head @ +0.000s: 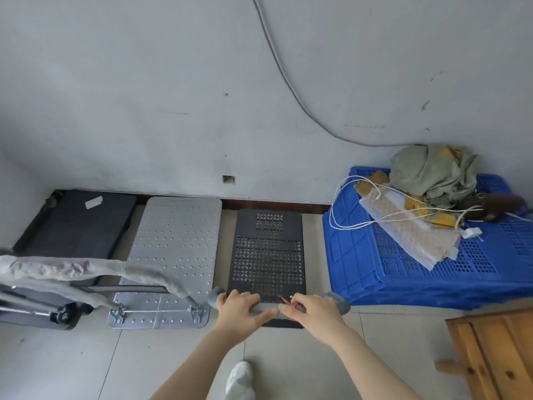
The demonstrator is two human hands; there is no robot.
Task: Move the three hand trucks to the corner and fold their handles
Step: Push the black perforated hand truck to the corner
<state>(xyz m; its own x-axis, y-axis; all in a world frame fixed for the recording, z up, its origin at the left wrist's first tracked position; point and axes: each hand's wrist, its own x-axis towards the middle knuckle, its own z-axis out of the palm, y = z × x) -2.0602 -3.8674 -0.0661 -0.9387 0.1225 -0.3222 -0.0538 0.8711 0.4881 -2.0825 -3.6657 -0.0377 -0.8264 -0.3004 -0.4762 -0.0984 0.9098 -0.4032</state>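
**Both hands on the last truck's bar: fold it with care**

Your left hand (pixel 239 308) and right hand (pixel 311 311) both curl over the grey handle (pixel 336 301) of the black hand truck (pixel 269 255), close together near the middle of the bar. That truck sits on the floor (pixel 86 365) with its far end near the wall (pixel 173 125), between the silver hand truck (pixel 178 241) and the blue crate (pixel 375 272). The dark grey hand truck (pixel 80 223) lies in the corner beyond the silver one.

Expect a stiff frame on wheels, which will probably roll if you push forward. The perforated deck looks fairly light, so it may lift or skate when you lean on the bar. Spreading your grip toward the two bends would likely give steadier control. I cannot see the hinge or its latch under your hands. Keep your fingers out of the hinge as the bar drops. The wrapped handle (pixel 86 268) to the left stands upright, so that one is not yet folded.
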